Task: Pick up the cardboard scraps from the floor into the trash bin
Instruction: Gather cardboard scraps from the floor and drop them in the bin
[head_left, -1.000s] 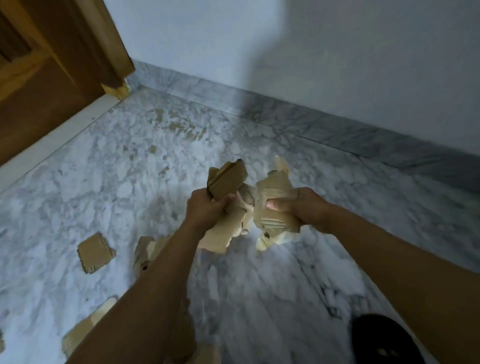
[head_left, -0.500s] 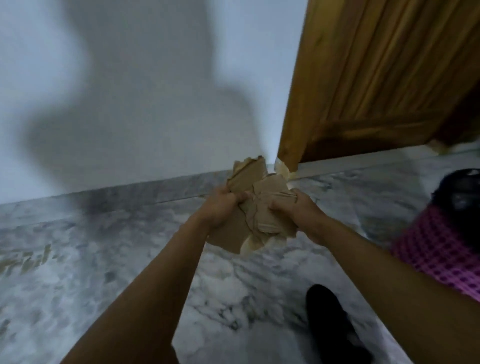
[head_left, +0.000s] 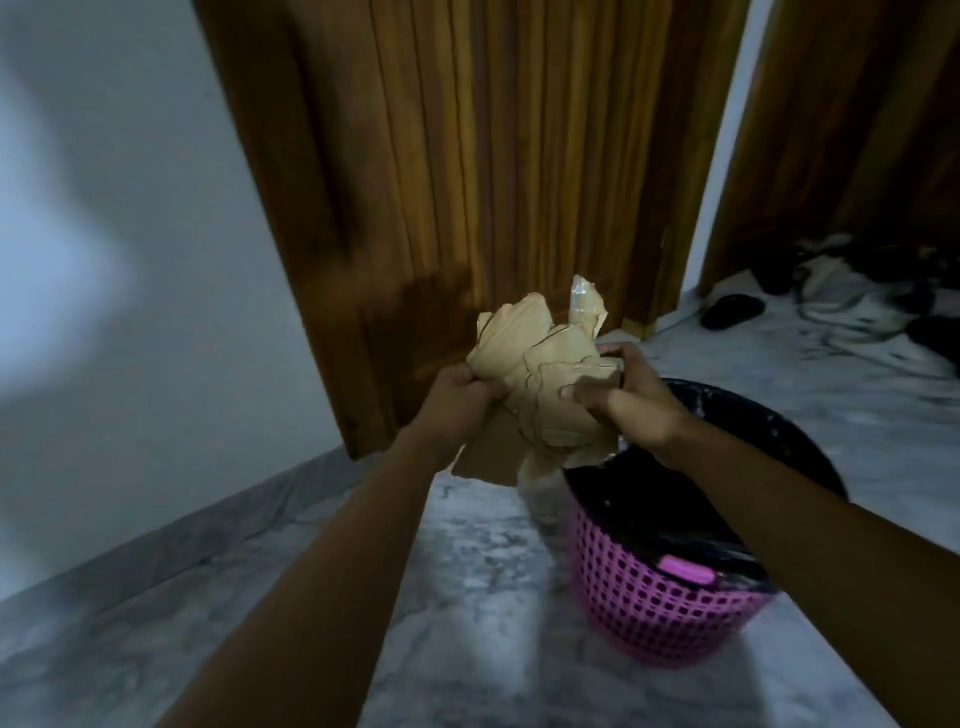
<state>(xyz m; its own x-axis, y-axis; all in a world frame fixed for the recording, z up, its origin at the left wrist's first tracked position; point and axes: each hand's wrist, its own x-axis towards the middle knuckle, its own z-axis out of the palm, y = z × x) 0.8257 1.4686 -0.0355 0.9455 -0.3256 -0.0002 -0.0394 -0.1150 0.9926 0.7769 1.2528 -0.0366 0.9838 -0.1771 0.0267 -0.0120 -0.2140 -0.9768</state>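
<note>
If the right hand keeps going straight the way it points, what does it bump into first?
The right hand points forward and leftward, already clutching the cardboard scraps. Beyond the bundle, it would probably meet the wooden door first, though depth is hard to judge. The trash bin sits below, not ahead.

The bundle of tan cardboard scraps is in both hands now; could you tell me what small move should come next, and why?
Probably shift the bundle of tan cardboard scraps a little to the right, over the mouth of the pink plastic mesh bin with the black liner. The left hand and right hand hold it mostly over the bin's left rim and the marble floor, so releasing now could spill pieces.
</note>
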